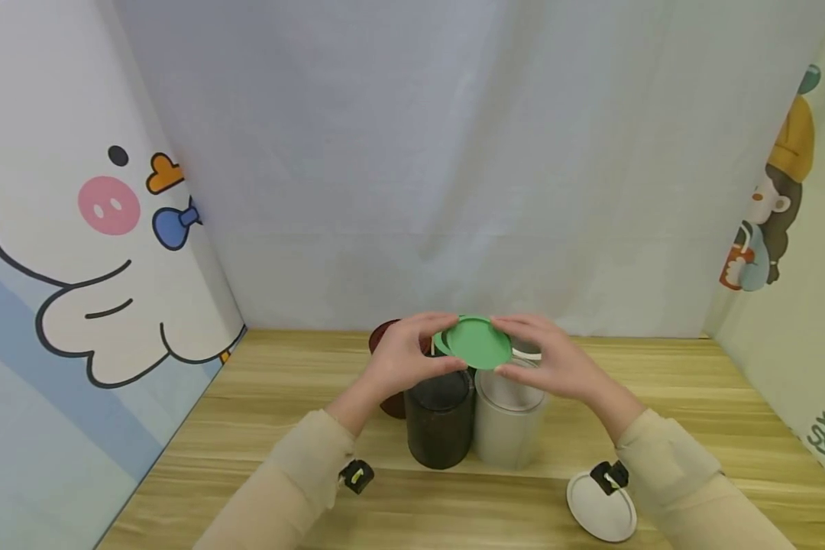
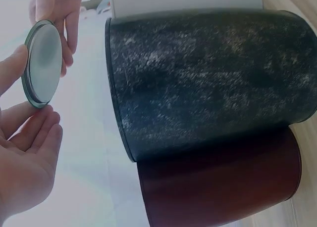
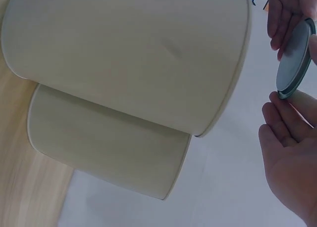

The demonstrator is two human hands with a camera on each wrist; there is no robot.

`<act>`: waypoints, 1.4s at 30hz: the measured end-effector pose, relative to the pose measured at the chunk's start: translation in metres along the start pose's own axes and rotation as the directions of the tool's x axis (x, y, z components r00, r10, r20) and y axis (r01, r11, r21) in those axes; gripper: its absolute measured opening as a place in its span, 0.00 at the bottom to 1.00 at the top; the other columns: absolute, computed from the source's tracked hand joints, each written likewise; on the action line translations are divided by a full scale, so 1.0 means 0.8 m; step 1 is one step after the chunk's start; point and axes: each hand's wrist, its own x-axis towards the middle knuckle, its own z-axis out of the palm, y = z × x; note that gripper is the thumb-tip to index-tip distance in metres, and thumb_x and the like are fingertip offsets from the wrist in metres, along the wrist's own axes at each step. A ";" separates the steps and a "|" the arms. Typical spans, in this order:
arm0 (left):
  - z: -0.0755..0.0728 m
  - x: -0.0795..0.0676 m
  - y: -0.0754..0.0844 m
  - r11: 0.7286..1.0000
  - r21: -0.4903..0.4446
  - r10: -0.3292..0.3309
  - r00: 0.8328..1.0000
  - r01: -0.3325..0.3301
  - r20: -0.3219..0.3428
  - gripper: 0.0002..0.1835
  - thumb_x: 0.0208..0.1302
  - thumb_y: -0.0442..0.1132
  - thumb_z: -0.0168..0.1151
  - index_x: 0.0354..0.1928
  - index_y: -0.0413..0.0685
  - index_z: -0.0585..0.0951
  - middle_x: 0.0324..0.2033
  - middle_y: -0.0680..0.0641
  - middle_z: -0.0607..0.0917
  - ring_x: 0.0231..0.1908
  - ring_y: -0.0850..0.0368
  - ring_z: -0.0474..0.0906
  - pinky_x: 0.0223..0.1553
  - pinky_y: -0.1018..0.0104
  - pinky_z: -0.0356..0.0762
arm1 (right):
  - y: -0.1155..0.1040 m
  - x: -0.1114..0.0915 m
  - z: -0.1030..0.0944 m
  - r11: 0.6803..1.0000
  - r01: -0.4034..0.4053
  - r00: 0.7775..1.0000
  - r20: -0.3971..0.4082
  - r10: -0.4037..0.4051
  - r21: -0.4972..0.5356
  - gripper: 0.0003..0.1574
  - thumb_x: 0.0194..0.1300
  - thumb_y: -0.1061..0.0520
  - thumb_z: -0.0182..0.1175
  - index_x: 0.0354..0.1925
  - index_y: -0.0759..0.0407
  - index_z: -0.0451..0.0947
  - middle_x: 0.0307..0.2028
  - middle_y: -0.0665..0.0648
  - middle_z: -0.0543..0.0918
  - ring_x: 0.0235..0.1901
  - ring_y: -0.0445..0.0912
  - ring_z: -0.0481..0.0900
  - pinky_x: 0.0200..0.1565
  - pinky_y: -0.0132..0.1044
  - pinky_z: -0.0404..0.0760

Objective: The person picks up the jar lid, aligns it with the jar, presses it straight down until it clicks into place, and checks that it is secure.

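Observation:
Both hands hold a round green lid [image 1: 479, 344] by its edges, raised above the canisters. My left hand [image 1: 412, 351] pinches its left side between thumb and fingers; my right hand [image 1: 557, 359] pinches the right side. In the left wrist view the lid [image 2: 45, 64] appears pale inside with a stepped rim. Below the hands stand a mottled black canister [image 1: 440, 431] and a cream canister [image 1: 510, 431], side by side. A dark red canister [image 1: 393, 409] stands behind the black one, partly hidden. Another green rim shows just left of the lid.
A white round lid [image 1: 600, 508] lies on the wooden table [image 1: 268, 428] near the right forearm. Behind the cream canister stands another pale canister [image 3: 109, 138]. A pale curtain [image 1: 412, 168] hangs at the back, with printed cloths at both sides.

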 end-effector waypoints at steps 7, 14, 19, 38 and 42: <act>-0.004 0.009 -0.008 0.998 -0.043 -0.044 0.999 0.044 -0.010 0.34 0.57 0.42 0.76 0.65 0.41 0.76 0.61 0.42 0.78 0.45 0.47 0.79 0.45 0.54 0.79 | 0.004 0.015 -0.006 0.998 -0.061 0.997 0.038 0.062 -0.028 0.39 0.56 0.60 0.74 0.63 0.69 0.74 0.59 0.66 0.77 0.59 0.63 0.72 0.58 0.61 0.70; -0.002 0.013 -0.022 0.993 -0.101 -0.061 0.998 0.061 0.001 0.34 0.57 0.40 0.76 0.65 0.39 0.76 0.61 0.41 0.77 0.37 0.48 0.80 0.38 0.62 0.80 | 0.008 0.023 -0.003 0.990 -0.129 0.988 0.080 0.133 -0.056 0.39 0.57 0.57 0.73 0.64 0.68 0.73 0.61 0.67 0.76 0.61 0.63 0.71 0.60 0.61 0.68; 0.002 0.015 -0.031 0.991 -0.114 -0.072 0.997 0.072 0.003 0.34 0.56 0.39 0.76 0.64 0.37 0.76 0.61 0.40 0.77 0.34 0.48 0.79 0.35 0.69 0.77 | 0.014 0.028 0.003 0.987 -0.140 0.985 0.088 0.146 -0.073 0.38 0.57 0.56 0.74 0.63 0.69 0.74 0.60 0.67 0.77 0.60 0.64 0.71 0.61 0.60 0.67; 0.019 0.026 -0.066 0.994 -0.025 -0.105 0.994 0.106 0.013 0.33 0.59 0.42 0.74 0.65 0.39 0.76 0.62 0.41 0.77 0.52 0.46 0.78 0.49 0.55 0.79 | 0.034 0.039 0.021 0.966 -0.239 0.953 0.165 0.253 -0.099 0.40 0.62 0.55 0.70 0.66 0.69 0.70 0.64 0.69 0.72 0.64 0.66 0.67 0.64 0.61 0.65; 0.022 0.029 -0.071 0.994 -0.016 -0.108 0.994 0.109 0.022 0.33 0.59 0.43 0.74 0.65 0.39 0.76 0.62 0.41 0.77 0.60 0.45 0.74 0.56 0.52 0.75 | 0.036 0.041 0.023 0.964 -0.248 0.949 0.175 0.262 -0.099 0.40 0.62 0.55 0.70 0.67 0.70 0.69 0.64 0.69 0.72 0.64 0.66 0.67 0.64 0.60 0.64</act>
